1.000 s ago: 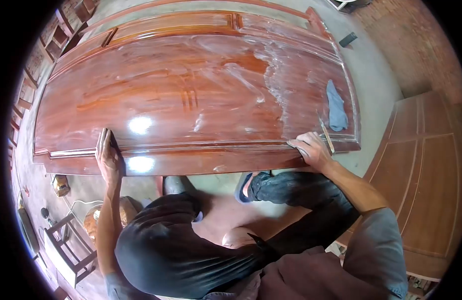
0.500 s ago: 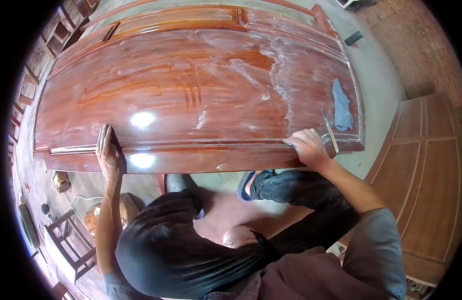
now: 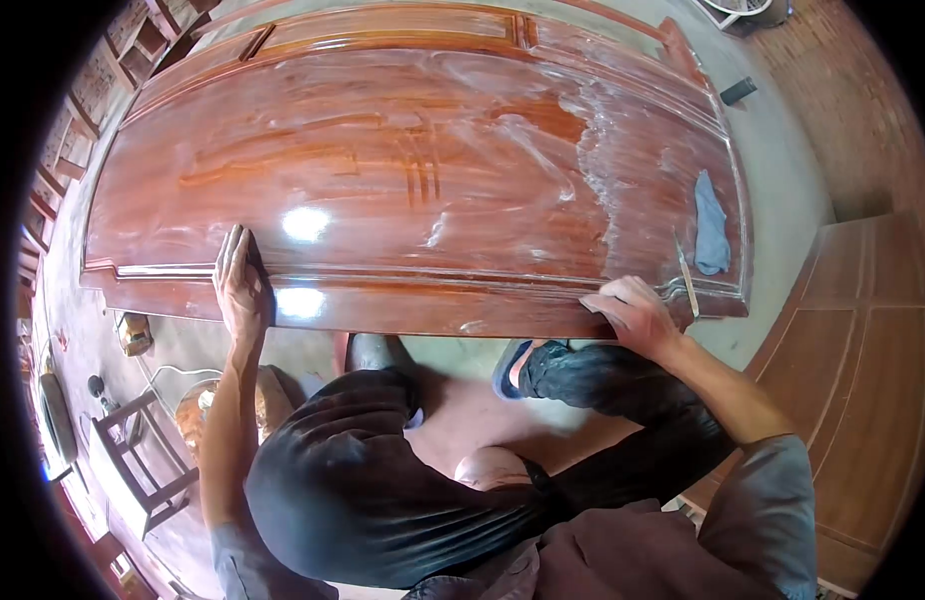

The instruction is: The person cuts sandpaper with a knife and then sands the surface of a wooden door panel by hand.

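A large reddish-brown wooden panel (image 3: 363, 220) lies in front of me, its surface streaked with whitish residue. My left hand (image 3: 241, 285) rests on its near edge at the left, fingers stretched out and close together. Over the moulding on the right of that edge, my right hand (image 3: 635, 315) has its fingers bent and pressed together; whatever may be under them is hidden. Just beyond that hand lies a thin knife-like tool (image 3: 688, 275) with a pale handle. A blue-grey cloth (image 3: 712, 225) is on the panel's right end.
Another brown panel (image 3: 833, 390) leans at the right. A small wooden stool (image 3: 143, 460) stands on the floor at lower left, near a yellowish can (image 3: 134, 335). A dark cylinder (image 3: 739, 91) lies beyond the panel's right end. My legs are below the near edge.
The view has turned slightly, so the panel appears farther right. Both hands stay at nearly the same places on the edge. The cloth and the tool have not moved on the panel.
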Tool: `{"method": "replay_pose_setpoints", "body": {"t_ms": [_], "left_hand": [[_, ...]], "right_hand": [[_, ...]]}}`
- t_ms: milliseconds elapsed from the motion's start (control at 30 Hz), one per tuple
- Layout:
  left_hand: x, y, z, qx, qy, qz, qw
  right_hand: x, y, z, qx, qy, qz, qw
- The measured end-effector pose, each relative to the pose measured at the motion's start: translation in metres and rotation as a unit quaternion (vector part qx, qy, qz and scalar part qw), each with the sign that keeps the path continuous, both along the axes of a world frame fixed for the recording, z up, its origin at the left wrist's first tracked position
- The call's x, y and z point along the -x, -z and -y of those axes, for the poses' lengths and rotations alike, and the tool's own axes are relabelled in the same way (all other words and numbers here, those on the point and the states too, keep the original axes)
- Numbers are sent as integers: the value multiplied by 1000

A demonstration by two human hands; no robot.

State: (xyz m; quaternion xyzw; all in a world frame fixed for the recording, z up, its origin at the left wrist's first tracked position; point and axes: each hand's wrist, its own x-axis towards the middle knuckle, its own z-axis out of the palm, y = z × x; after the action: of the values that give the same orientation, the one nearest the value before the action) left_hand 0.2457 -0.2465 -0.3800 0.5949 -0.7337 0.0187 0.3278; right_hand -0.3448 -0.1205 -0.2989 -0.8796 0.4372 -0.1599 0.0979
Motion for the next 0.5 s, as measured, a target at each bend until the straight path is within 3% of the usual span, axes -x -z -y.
{"method": "replay_pose_setpoints", "body": {"t_ms": [33,133,233,433,500], "left_hand": [[3,0,2,6,1,2,1000],[1,6,7,11,-6,7,1000],[1,2,3,11,1,1,1000],[3,-2,2,4,3,-1,1000],[1,1,5,14,3,2,1000]], "right_hand": [[11,3,-8,-22,9,-32,999],[-8,19,-8,29,9,18,999],[-63,19,13,8,22,43,999],[-9,22,4,15,18,6,1000],[-45,19,11,19,24,23,999]]}}
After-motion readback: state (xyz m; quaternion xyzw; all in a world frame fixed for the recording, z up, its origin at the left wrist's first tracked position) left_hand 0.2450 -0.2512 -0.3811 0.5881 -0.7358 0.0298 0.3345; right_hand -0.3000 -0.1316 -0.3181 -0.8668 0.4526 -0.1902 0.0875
